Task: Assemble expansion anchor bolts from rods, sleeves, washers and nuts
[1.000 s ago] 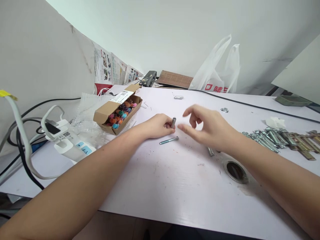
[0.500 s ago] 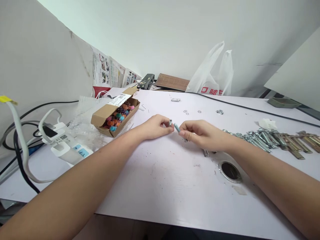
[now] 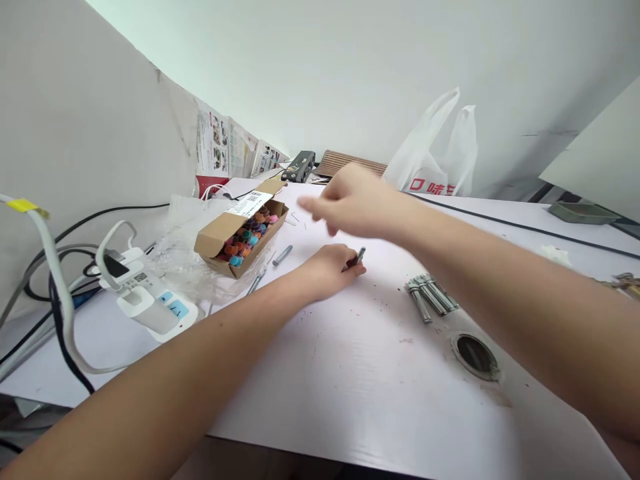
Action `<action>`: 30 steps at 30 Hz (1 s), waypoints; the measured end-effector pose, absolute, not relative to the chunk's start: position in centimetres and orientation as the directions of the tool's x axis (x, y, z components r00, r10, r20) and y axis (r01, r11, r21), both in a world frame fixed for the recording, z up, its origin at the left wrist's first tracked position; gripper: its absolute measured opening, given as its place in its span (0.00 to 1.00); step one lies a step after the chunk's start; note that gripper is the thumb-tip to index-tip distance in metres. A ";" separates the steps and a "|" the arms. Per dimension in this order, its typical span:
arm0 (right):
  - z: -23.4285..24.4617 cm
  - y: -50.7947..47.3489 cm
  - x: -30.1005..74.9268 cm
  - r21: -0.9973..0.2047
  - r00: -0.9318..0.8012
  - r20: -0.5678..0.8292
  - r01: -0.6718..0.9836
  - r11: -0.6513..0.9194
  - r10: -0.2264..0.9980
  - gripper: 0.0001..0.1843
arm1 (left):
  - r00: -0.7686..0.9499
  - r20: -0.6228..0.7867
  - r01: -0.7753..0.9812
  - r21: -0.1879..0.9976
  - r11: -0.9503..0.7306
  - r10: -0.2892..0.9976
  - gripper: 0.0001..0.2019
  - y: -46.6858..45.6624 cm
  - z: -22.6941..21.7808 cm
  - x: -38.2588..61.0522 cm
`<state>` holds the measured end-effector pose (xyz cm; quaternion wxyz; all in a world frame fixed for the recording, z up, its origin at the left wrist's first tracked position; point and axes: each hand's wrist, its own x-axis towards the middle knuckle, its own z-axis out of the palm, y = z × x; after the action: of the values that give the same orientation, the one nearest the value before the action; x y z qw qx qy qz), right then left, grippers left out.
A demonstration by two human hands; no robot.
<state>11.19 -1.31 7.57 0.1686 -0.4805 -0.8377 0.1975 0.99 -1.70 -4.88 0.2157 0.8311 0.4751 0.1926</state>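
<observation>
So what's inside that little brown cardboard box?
The open brown cardboard box holds small round caps in orange, teal, pink and purple, packed closely. Anything beneath that top layer is hidden.

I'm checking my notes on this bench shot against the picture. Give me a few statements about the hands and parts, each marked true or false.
1. The left hand holds a small metal sleeve at the table. True.
2. The right hand rests flat on the table. False: it is raised above the table, reaching toward the cardboard box.
3. The cardboard box is shut. False: it is open, showing coloured caps.
4. A bundle of anchor bolts lies near the round hole in the table. True.
</observation>
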 end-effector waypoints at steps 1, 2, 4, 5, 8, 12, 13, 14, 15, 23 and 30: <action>8.1 -1.1 12.0 -0.500 -0.418 0.138 0.753 0.428 0.898 0.27 | 0.490 0.129 0.688 0.550 -0.473 0.862 0.15 -1.6 -5.0 0.9; 8.6 -0.8 13.0 -0.507 -0.339 0.176 0.773 0.381 0.924 0.28 | 0.499 0.142 0.674 0.557 -0.486 0.855 0.15 -1.4 -5.2 0.9; 9.3 0.6 15.3 -0.491 -0.171 0.207 0.833 0.254 0.963 0.28 | 0.510 0.146 0.643 0.589 -0.489 0.847 0.15 -1.2 -5.7 0.8; 9.3 1.5 16.3 -0.474 -0.086 0.182 0.865 0.164 0.980 0.27 | 0.511 0.146 0.628 0.610 -0.484 0.847 0.14 -1.1 -5.9 0.7; 8.2 5.1 18.4 -0.369 -0.011 0.085 0.928 0.042 0.996 0.22 | 0.503 0.154 0.597 0.650 -0.471 0.851 0.13 -1.1 -6.2 0.7; 5.1 9.0 19.2 -0.105 -0.004 -0.038 0.994 0.000 0.999 0.12 | 0.499 0.172 0.590 0.650 -0.478 0.849 0.13 -1.2 -6.2 0.9; 4.3 9.6 19.4 -0.061 -0.012 -0.049 0.998 0.009 0.999 0.11 | 0.499 0.172 0.592 0.648 -0.479 0.849 0.13 -1.3 -6.2 1.0; 3.6 10.1 19.5 -0.037 -0.021 -0.063 0.999 0.019 0.998 0.10 | 0.496 0.171 0.597 0.645 -0.477 0.851 0.13 -1.3 -6.2 1.0; 3.0 10.5 19.7 -0.035 -0.033 -0.084 0.999 0.030 0.996 0.11 | 0.493 0.167 0.603 0.642 -0.474 0.854 0.13 -1.3 -6.1 1.1; -0.3 11.3 21.3 -0.128 -0.029 -0.251 0.992 -0.004 0.967 0.11 | 0.430 0.124 0.645 0.651 -0.400 0.894 0.13 -1.6 -5.9 1.2; 0.0 11.0 22.0 -0.296 -0.029 -0.268 0.954 -0.053 0.963 0.10 | 0.346 0.038 0.687 0.671 -0.280 0.938 0.09 -2.6 -5.1 2.2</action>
<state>21.97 10.97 0.05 0.0114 -0.6965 -0.6880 0.2033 2.25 -2.63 -5.10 0.2850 0.7691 0.5279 0.2202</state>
